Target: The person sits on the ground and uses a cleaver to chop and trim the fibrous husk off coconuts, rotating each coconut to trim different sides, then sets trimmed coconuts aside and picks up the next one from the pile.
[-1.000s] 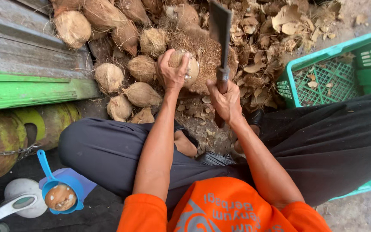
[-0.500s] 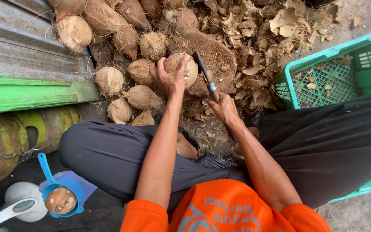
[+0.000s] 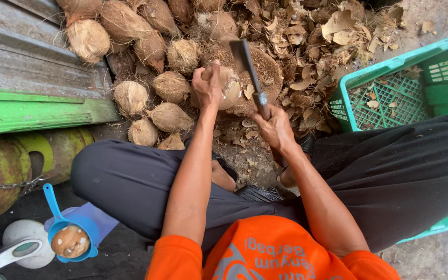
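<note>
My left hand (image 3: 207, 86) grips a pale, partly peeled coconut (image 3: 229, 87) and holds it on a round wooden chopping block (image 3: 271, 70). My right hand (image 3: 274, 128) is closed around the handle of a cleaver (image 3: 247, 65). Its dark blade stands just right of the coconut, raised over the block. Both arms reach forward between my knees, which are covered by black trousers.
A heap of brown husked coconuts (image 3: 154, 57) lies left of the block. Dry shell chips (image 3: 327, 46) litter the ground beyond. A green plastic crate (image 3: 390, 93) stands at the right. A green plank (image 3: 32, 111), a gas cylinder (image 3: 1, 171) and a blue scoop holding a coconut (image 3: 71, 241) are at the left.
The cleaver, lifted high a second ago, came down beside the coconut and has risen slightly again. My left hand has turned the coconut on the block.
</note>
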